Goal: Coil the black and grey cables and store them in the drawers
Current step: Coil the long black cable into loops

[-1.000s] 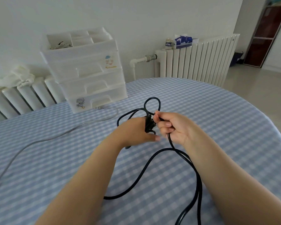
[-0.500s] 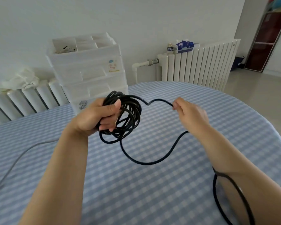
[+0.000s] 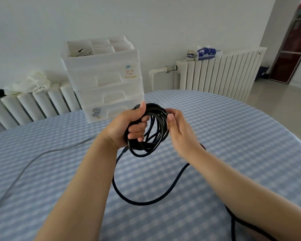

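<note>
two cables are lying across the checked tablecloth (image 3: 233, 136), and only the black one is being worked. the white drawer unit (image 3: 104, 80) is standing at the far edge with its drawers looking closed, just behind the hands. the grey cable (image 3: 26, 168) is trailing flat and uncoiled along the left side, untouched. the black cable (image 3: 151, 129) is now gathering into a thick bundle of loops above the table, where half a second ago a long arc was stretching out to the right; one slack loop is left on the cloth, running off under the right forearm. the left hand (image 3: 127, 127) is clenching the bundle. the right hand (image 3: 179, 131) is coming in against the coil's right side, thumb on the loops, apparently laying on another turn. coiling looks mostly done; storing has not begun.
</note>
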Available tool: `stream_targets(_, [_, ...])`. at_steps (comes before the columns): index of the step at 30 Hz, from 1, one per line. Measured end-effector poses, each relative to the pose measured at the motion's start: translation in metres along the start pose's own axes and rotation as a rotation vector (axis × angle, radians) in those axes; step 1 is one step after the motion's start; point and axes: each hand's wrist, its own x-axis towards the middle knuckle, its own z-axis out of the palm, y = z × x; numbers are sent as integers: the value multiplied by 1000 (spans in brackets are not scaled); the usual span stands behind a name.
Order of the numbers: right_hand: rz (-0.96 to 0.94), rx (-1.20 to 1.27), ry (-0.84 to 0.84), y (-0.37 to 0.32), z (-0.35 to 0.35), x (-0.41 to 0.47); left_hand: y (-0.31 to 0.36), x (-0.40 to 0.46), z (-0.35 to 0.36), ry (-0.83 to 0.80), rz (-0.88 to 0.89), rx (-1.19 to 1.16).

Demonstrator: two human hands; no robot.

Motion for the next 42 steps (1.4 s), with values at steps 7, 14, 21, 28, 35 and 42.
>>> stream_targets(7, [-63,-73,-121,-13,-15,15,1,5,-12,-39,11,-276])
stream_targets(14, [37,49,-280,-15,-10,10,3,9,-17,-20,134,-703])
stream_targets(21, [581,662,-98,-15,31,-6,3,12,-8,253,304,-870])
stream_targets(28, [963,1373,-326,-25,28,-2,3,14,15,427,445,-697])
stream_targets(35, [835,1182,-521,-25,24,-17,-5,16,15,775,588,-277])
stream_targets(42, [831,1035,-684,-21,21,-17,-19,14,17,959,575,374])
